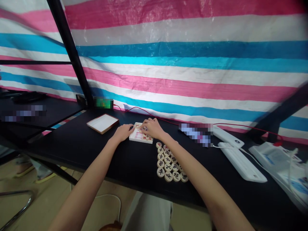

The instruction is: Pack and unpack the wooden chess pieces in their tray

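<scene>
Xiangqi pieces (167, 159) are ranked nearest, seemingly for easy reach. Beyond, the white box (138, 140) is apparently steadied by the unclenched left hand (122, 132); over it the right hand (154, 129) is curled, whether gripping cannot be told. A box lid (103, 122) is placed farther left.

Loose discs (168, 176) partly covered from my remote view by the right forearm (192, 163), pieces (149, 138) in the white box (133, 138) partly hidden under the right hand (152, 129), some too small to read, lit screen (196, 134) blurred into blocks, plastic packaging (284, 173) cropped at right.
</scene>
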`<state>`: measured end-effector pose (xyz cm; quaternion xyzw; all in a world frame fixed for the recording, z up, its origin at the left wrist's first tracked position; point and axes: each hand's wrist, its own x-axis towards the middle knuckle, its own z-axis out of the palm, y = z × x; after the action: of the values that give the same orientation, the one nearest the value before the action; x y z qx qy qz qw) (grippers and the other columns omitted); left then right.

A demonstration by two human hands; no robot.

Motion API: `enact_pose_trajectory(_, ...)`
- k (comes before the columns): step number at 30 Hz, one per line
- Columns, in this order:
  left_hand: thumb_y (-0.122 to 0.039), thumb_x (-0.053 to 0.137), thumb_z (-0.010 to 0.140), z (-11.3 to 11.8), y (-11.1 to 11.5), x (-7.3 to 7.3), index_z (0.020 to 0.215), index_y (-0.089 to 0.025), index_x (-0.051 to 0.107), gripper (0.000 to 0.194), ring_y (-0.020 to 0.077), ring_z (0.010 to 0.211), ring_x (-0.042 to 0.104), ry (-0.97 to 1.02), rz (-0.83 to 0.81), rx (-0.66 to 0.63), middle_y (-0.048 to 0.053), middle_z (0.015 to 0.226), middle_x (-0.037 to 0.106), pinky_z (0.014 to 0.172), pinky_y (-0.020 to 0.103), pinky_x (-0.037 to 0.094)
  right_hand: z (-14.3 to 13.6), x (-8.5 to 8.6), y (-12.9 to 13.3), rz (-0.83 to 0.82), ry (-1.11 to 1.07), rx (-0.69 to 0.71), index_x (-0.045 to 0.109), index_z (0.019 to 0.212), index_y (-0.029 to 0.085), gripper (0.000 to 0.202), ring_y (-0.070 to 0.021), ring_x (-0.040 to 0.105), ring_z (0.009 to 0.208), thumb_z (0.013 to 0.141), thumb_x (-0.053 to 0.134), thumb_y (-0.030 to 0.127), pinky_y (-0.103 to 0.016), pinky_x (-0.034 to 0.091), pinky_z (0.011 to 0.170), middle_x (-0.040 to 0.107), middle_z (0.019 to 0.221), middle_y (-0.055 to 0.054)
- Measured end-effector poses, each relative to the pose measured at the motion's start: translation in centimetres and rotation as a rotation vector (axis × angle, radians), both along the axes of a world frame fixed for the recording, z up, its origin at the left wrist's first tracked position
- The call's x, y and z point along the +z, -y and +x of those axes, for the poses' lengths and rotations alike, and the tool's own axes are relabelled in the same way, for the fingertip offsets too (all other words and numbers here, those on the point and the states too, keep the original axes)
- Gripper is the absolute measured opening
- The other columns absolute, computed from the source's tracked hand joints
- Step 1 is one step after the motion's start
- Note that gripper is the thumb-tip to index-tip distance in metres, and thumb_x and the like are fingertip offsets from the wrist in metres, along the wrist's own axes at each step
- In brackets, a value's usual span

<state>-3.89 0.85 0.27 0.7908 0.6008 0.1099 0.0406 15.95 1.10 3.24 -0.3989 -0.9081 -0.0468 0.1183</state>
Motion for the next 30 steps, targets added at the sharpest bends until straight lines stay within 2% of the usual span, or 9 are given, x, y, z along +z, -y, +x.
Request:
enact_pose_trajectory(10,-0.048,0.026,0.088,0.0,0.0,0.0,0.117,-0.023,0.054,0.047,0.0246,0.096,0.059,-0.023,-0.006,0.017,0.009,0.106,0.064,0.075,0.031,0.044,0.4,-0.1,0.2,-0.003,0.043,-0.008,0.068,0.100,0.026,0.030,-0.0204,0.042,0.096,0.088,0.043,0.039,-0.034,0.023,0.076,0.059,0.105,-0.006)
enact_pose_trajectory(16,-0.049,0.026,0.088,0.0,0.0,0.0,0.118,-0.024,0.054,0.048,0.0243,0.096,0.059,-0.019,-0.003,0.011,0.008,0.106,0.065,0.074,0.030,0.045,1.8,1.8,1.3,0.001,-0.033,0.005,0.066,0.103,0.026,0.025,-0.0187,0.045,0.096,0.086,0.049,0.032,-0.031,0.025,0.076,0.059,0.105,-0.005)
enact_pose_trajectory(18,-0.048,0.026,0.088,0.0,0.1,0.1,0.117,-0.023,0.054,0.047,0.0243,0.096,0.059,-0.020,-0.005,0.013,0.008,0.107,0.064,0.075,0.030,0.045,3.1,2.8,1.9,-0.077,-0.044,0.038,0.067,0.099,0.025,0.021,-0.0174,0.049,0.094,0.084,0.052,0.031,-0.029,0.027,0.074,0.060,0.102,-0.003)
enact_pose_trajectory(20,-0.046,0.027,0.088,0.0,0.2,0.2,0.116,-0.022,0.055,0.046,0.0243,0.097,0.059,-0.021,-0.011,0.013,0.008,0.108,0.064,0.075,0.030,0.044,4.6,3.5,2.6,-0.239,0.006,0.095,0.067,0.097,0.026,0.020,-0.0151,0.053,0.086,0.079,0.059,0.028,-0.026,0.030,0.070,0.062,0.097,-0.001)
enact_pose_trajectory(23,-0.045,0.027,0.088,-0.1,0.2,0.2,0.116,-0.021,0.055,0.046,0.0249,0.096,0.059,-0.018,-0.019,0.011,0.009,0.107,0.064,0.076,0.031,0.044,6.4,3.8,3.8,-0.418,0.101,0.138,0.065,0.100,0.028,0.029,-0.0131,0.055,0.078,0.071,0.065,0.023,-0.023,0.033,0.066,0.063,0.090,0.002)
enact_pose_trajectory(27,-0.047,0.026,0.088,-0.2,0.1,0.1,0.118,-0.021,0.054,0.048,0.0250,0.097,0.059,-0.019,-0.024,0.020,0.009,0.108,0.064,0.076,0.031,0.045,7.1,3.7,5.0,-0.332,0.061,0.087,0.059,0.106,0.027,0.039,-0.0161,0.053,0.089,0.069,0.067,0.022,-0.025,0.033,0.072,0.062,0.095,0.001)
enact_pose_trajectory(30,-0.048,0.026,0.088,-0.2,0.0,-0.1,0.117,-0.022,0.054,0.048,0.0250,0.097,0.059,-0.016,-0.020,0.020,0.009,0.109,0.063,0.076,0.031,0.045,7.0,3.4,5.4,-0.304,0.035,0.079,0.058,0.101,0.025,0.032,-0.0167,0.052,0.091,0.070,0.066,0.024,-0.027,0.032,0.073,0.061,0.097,0.000)
